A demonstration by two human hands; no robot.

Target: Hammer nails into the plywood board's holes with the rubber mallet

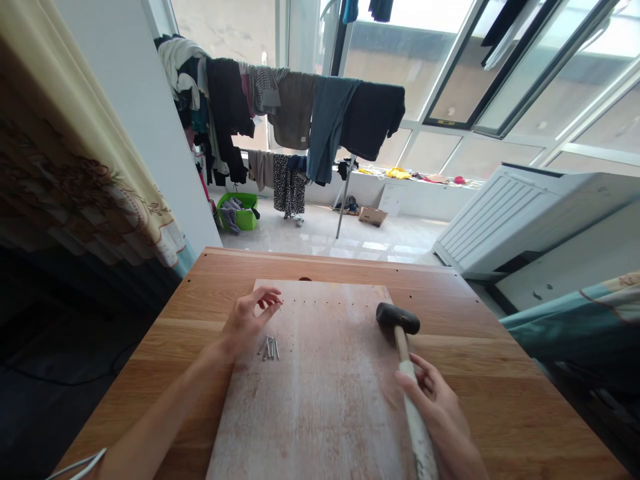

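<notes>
My left hand (253,317) is above the upper left part of a worn, whitish wooden board (320,400). Its thumb and index finger pinch together at the start of a row of small dark dots along the board's far side. A tiny thin thing, apparently a nail, barely shows at those fingertips. Just below this hand, several loose silver nails (271,348) lie in a small pile. My right hand (435,400) is closed round the pale handle of a rubber mallet (399,318). The mallet's black head points away from me, over the board's right edge.
Under the board is a brown wooden table (475,360) with small holes near its far corners. Beyond it, clothes hang on a drying rack (345,193), with a green basin (240,212) on the floor. Curtains (90,153) hang at left; a white ribbed cabinet (500,213) stands at right.
</notes>
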